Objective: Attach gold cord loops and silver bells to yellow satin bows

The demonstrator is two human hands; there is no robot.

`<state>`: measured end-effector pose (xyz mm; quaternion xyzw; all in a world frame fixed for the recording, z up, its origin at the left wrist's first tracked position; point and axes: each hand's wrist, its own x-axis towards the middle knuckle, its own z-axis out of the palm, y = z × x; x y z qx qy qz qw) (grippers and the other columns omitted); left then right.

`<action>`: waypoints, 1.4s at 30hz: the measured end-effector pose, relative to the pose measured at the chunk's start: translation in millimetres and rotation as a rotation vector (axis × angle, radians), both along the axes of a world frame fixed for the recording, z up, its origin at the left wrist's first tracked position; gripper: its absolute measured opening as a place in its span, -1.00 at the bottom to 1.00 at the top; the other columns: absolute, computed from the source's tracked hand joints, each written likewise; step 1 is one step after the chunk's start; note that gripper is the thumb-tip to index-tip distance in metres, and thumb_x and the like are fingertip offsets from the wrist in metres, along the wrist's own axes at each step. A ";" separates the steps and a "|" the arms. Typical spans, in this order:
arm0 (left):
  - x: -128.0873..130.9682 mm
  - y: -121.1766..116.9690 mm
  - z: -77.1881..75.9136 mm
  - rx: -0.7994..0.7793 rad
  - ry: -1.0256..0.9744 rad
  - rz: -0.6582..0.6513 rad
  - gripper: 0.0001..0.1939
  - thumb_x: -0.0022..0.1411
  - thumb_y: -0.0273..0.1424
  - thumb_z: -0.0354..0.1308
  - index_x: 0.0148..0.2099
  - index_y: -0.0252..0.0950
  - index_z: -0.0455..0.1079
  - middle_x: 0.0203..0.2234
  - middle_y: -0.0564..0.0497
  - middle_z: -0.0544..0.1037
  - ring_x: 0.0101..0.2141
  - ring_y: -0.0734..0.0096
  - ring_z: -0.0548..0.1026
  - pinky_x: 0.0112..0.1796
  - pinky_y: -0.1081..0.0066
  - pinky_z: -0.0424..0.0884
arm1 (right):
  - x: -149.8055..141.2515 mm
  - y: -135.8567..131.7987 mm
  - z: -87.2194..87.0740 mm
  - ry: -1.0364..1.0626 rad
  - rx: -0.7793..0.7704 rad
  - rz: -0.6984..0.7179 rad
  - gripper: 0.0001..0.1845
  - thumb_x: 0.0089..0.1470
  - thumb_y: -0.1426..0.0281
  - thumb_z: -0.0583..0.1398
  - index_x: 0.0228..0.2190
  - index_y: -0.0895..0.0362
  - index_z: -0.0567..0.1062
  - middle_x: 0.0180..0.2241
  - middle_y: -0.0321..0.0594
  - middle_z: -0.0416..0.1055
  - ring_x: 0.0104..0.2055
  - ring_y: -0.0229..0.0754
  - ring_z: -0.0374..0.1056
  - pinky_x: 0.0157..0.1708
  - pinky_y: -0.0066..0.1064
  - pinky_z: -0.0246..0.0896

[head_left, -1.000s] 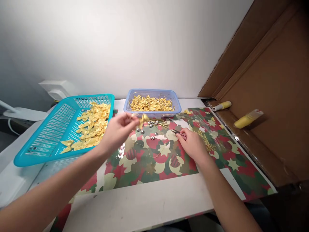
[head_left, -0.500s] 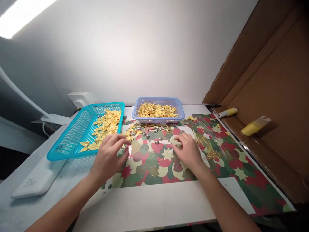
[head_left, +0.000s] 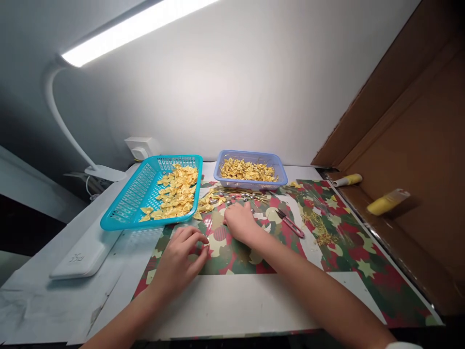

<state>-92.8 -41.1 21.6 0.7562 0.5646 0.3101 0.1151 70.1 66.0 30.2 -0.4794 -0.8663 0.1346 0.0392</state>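
Note:
My left hand point(head_left: 183, 254) rests low over the patterned mat, with thumb and index fingertips brought together. Anything between those tips is too small to make out. Farther forward, my right hand point(head_left: 240, 222) curls down at the near side of several small silver bells point(head_left: 244, 196); its fingertips are largely hidden. Loose yellow fabric bows point(head_left: 206, 203) lie beyond and left of that hand. Red-handled thread snips point(head_left: 290, 224) lie to its right. More yellow bows point(head_left: 178, 191) fill part of a teal basket point(head_left: 123, 206) on the left.
A purple basket point(head_left: 250, 184) of gold bows stands at the back by the wall. Short gold ties point(head_left: 321, 230) lie on the mat point(head_left: 348, 242) at right. A white scale point(head_left: 82, 254) sits under the teal basket's edge. A lamp point(head_left: 65, 121) and cardboard wall point(head_left: 399, 121) flank the table.
My right hand has moved left toward the bells, uncovering the thread snips. My left hand has drawn nearer to me, its fingertips coming together. The view has shifted left.

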 end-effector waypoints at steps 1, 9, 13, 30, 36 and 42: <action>-0.2 0.3 -0.1 -0.037 -0.028 -0.008 -0.89 0.19 -0.38 0.10 -0.37 -0.23 0.41 -0.35 -0.05 0.49 -0.31 0.22 0.39 -0.33 0.33 0.36 | 2.9 -0.9 -0.5 0.028 -0.008 0.003 -0.85 0.12 0.52 0.18 -0.48 0.21 0.49 -0.30 -0.01 0.52 -0.08 0.04 0.33 -0.06 -0.05 0.06; 31.1 29.6 12.8 -0.430 -0.640 -0.146 -0.61 0.21 -0.18 0.12 0.05 -0.19 0.34 0.03 -0.11 0.43 -0.02 0.17 0.42 -0.07 0.27 0.37 | 34.2 -17.0 11.0 0.566 -0.106 0.043 -0.72 0.30 0.29 -0.02 -0.38 0.12 0.37 -0.29 -0.24 0.43 -0.19 -0.24 0.32 -0.23 -0.43 0.23; 59.6 53.3 13.0 -0.534 -0.819 -0.279 -0.71 0.25 -0.13 0.04 -0.29 -0.25 0.37 -0.33 -0.01 0.47 -0.25 0.30 0.42 -0.24 0.39 0.37 | 41.0 -20.5 6.4 0.984 -0.130 -0.050 -0.73 0.22 0.20 0.06 -0.42 0.10 0.37 -0.30 -0.22 0.36 -0.18 -0.17 0.29 -0.24 -0.35 0.27; 65.6 59.6 -12.6 -0.720 -0.848 -0.343 -0.57 0.28 -0.08 -0.11 -0.53 -0.20 -0.04 -0.62 0.18 -0.03 -0.56 0.47 -0.02 -0.49 0.41 0.08 | 84.2 -31.0 -9.0 0.895 0.044 -0.114 -0.94 0.05 0.38 0.28 -0.35 0.03 0.57 -0.22 -0.22 0.42 -0.10 -0.13 0.31 -0.05 -0.22 0.20; 67.4 61.8 -11.5 -0.731 -0.949 -0.315 -0.56 0.27 -0.05 -0.10 -0.53 -0.21 -0.02 -0.60 0.15 0.03 -0.54 0.45 0.06 -0.45 0.38 0.18 | 82.9 -33.8 -9.8 0.781 0.130 -0.112 -0.89 0.11 0.45 0.21 -0.45 0.07 0.51 -0.29 -0.23 0.40 -0.16 -0.14 0.27 -0.10 -0.23 0.16; 66.6 67.3 -8.7 -0.808 -1.328 -0.113 -0.67 0.08 -0.10 0.26 -0.39 -0.29 0.38 -0.50 0.07 0.36 -0.45 0.48 0.31 -0.37 0.46 0.32 | 85.4 -39.9 -10.5 0.591 0.238 -0.033 -0.88 0.12 0.43 0.18 -0.45 0.07 0.49 -0.25 -0.22 0.45 -0.16 -0.11 0.24 -0.13 -0.21 0.07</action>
